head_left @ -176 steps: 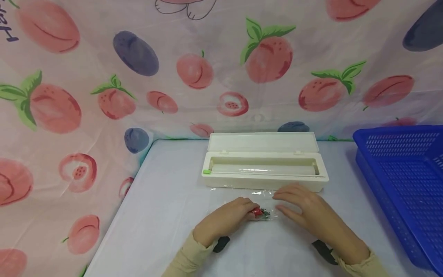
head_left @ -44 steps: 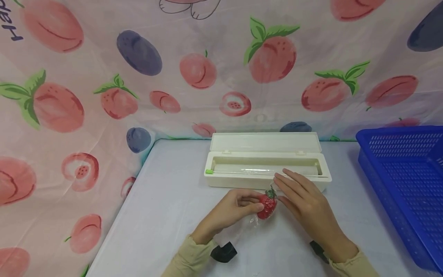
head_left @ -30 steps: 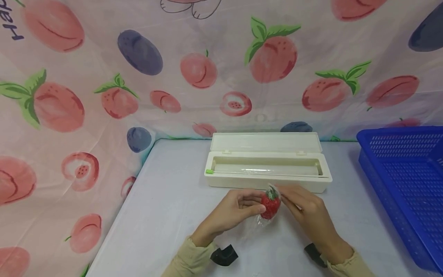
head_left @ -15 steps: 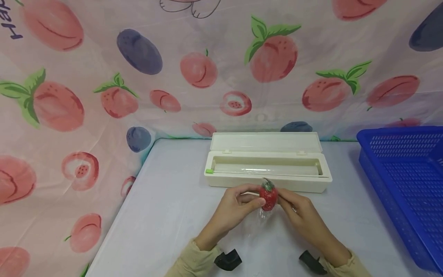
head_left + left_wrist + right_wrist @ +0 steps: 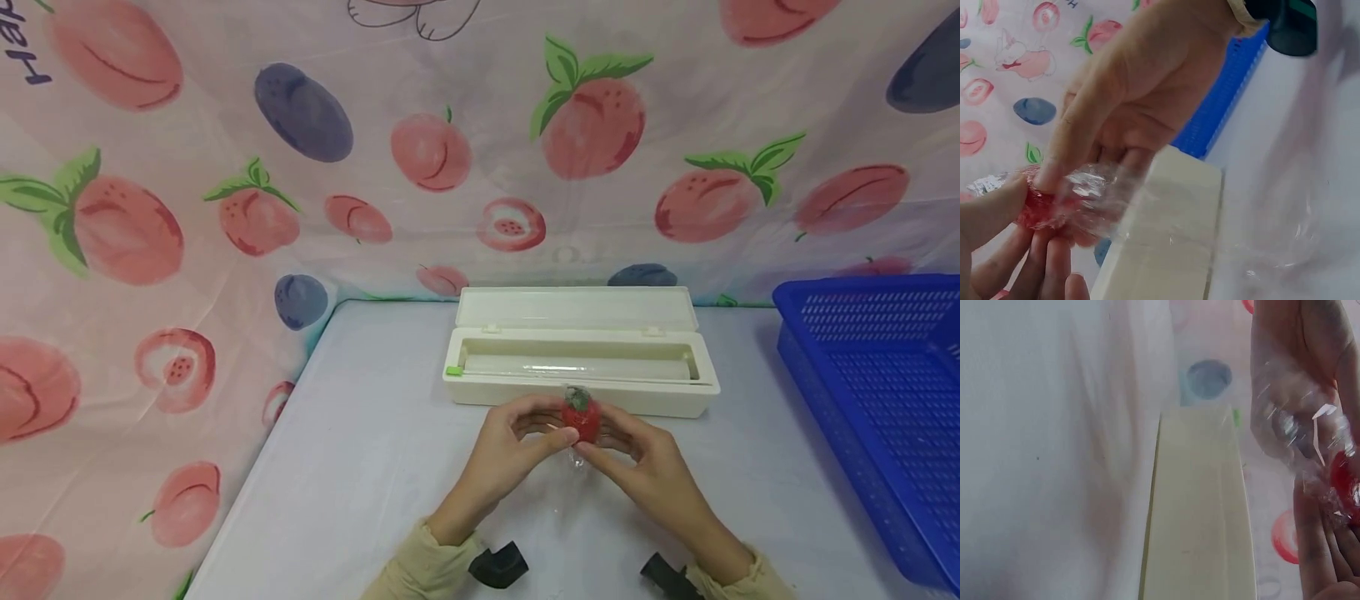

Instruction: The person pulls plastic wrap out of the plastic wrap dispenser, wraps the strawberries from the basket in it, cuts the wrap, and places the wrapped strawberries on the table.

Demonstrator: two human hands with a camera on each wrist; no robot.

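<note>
Fingers of your left hand [image 5: 517, 433] and right hand [image 5: 637, 454] are pinching the film-wrapped strawberry [image 5: 581, 417] between them, just above the pale table [image 5: 360, 467], near the open white film dispenser [image 5: 581, 367]. Loose film is trailing below the fruit. A blue basket [image 5: 877, 400] is sitting at the far right, cut off by the frame. Behind, a fruit-print cloth [image 5: 225, 167] is hanging; its dark lettering at top left is cropped and unreadable.

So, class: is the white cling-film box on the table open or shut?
Open. The cling-film box has its lid tipped back behind the trough, so the film roll inside shows.
</note>
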